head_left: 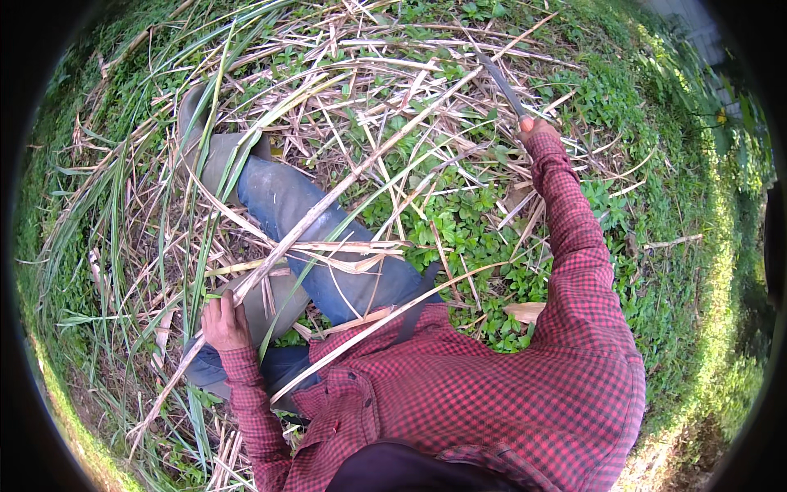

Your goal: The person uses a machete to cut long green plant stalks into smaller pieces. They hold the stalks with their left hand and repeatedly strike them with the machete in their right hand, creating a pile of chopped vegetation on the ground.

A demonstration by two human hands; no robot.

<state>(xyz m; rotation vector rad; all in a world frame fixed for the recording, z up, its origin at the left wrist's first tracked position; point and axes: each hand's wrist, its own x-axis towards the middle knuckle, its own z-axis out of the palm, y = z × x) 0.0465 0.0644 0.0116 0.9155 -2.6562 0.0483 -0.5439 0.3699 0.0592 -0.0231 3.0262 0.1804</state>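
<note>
My left hand (225,324) is closed round a long, dry, pale stalk (340,187). The stalk slants from the lower left, across my legs, up toward the far right. Stretched out at the upper right, my right hand (539,135) grips a machete (502,86) by its handle, whose reddish-orange part shows at the fist. The dark blade points away and to the left, near the far part of the stalk. Several stripped dry leaves and a second thin pale stalk (361,339) lie across my lap.
My legs in blue trousers (283,193) and muddy rubber boots (223,160) are bent on the ground. Cut dry stalk pieces (393,70) litter the ground ahead. Long green leaves (135,168) spread at the left, and low leafy plants (471,234) grow between my arms.
</note>
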